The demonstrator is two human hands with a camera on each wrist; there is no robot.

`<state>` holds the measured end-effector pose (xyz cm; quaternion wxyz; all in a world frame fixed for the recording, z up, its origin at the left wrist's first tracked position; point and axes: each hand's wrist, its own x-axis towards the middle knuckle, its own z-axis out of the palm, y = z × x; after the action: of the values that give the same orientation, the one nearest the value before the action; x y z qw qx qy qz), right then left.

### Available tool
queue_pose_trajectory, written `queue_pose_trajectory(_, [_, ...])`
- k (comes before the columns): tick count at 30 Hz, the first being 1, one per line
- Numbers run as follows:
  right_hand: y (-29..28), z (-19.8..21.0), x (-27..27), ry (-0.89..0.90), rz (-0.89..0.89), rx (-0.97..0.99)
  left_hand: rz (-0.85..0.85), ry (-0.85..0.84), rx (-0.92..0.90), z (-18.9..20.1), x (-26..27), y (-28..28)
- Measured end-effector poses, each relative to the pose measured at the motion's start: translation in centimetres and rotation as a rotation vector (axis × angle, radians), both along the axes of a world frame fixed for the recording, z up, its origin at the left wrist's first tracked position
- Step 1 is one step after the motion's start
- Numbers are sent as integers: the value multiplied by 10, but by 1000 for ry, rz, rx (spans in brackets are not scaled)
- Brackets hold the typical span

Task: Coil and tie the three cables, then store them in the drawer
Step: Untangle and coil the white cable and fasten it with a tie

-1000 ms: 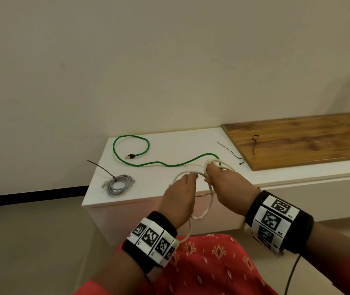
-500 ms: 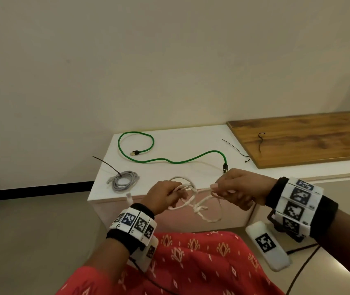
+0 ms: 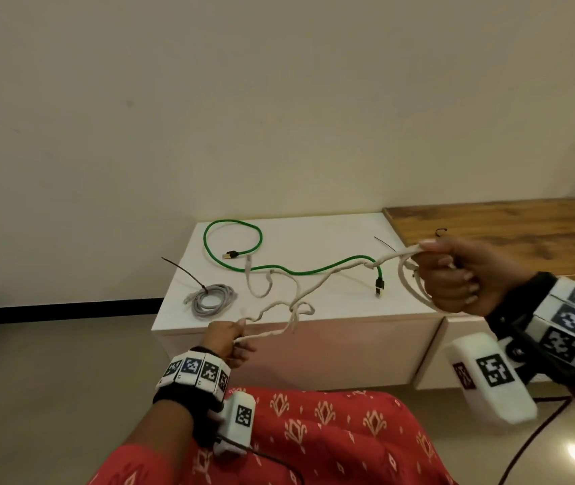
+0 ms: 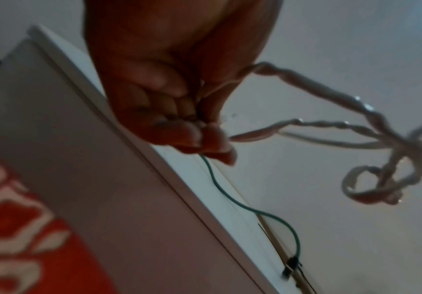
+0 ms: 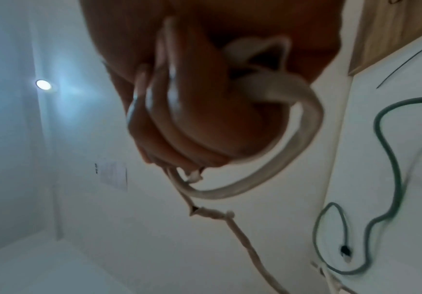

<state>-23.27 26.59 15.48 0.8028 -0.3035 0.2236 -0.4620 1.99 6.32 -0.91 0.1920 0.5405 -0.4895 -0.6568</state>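
White cable (image 3: 314, 287) hangs stretched over the counter (image 3: 331, 323) w/ a knot in the middle. Right hand (image 3: 461, 274) grips its loops; left hand (image 3: 230, 339) pinches the other end, nearer the knot.

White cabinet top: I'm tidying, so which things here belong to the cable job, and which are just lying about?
Job: white braided cable; green cable; tied grey cable coil; loose black zip tie; left hand; right hand.
Lying about: wooden board; bent black wire.
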Motion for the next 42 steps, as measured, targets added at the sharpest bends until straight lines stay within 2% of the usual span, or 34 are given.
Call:
queue_pose_trajectory(3, [8, 10, -3, 56, -115, -46, 70, -45, -53, -4, 16, -2])
queue_pose_trajectory(6, [11, 16, -9, 79, -183, -76, 55, -92, -85, -4, 25, -2])
queue_pose_trajectory(8, [9, 14, -11, 99, -220, -54, -4, -119, -109, 3, 20, -2])
queue_pose_trajectory(11, [5, 5, -10, 131, -289, -37, -192, -163, -222, 21, 3, -2])
queue_pose_trajectory(13, [-3, -1, 0, 119, -211, -26, -246, -146, -373, 37, -10, 3])
queue_pose_trajectory(15, [-1, -1, 7, 265, -262, -3, -228, -122, -648, 60, -20, 15])
queue_pose_trajectory(16, [0, -1, 10, 315, -296, 2, -212, -34, -728, 74, -24, 24])
queue_pose_trajectory(18, [0, -2, 14, 314, -322, 5, -272, 197, -698, 102, -34, 45])
queue_pose_trajectory(20, [0, -1, 18, 292, -316, 6, -422, 316, -546, 119, -45, 65])
queue_pose_trajectory(22, [0, 2, 21, 294, -308, -18, -567, 318, -456, 122, -58, 82])
queue_pose_trajectory(24, [-1, 2, 19, 243, -268, -34, -628, 269, -462, 115, -67, 90])
queue_pose_trajectory(27, [-2, 3, 14, 61, -173, -56, -512, 264, -467, 103, -70, 91])
queue_pose_trajectory(30, [0, 2, 18, 179, -198, -32, -286, 319, -608, 100, -70, 82])
queue_pose_trajectory(33, [0, -7, 32, 192, -38, -15, -120, 295, -799, 105, -71, 71])
queue_pose_trajectory(37, [-3, -6, 45, 45, 85, -13, -114, 192, -970, 100, -74, 64])
queue_pose_trajectory(42, [-1, -6, 54, -33, 95, -39, -86, 191, -1021, 95, -79, 63])
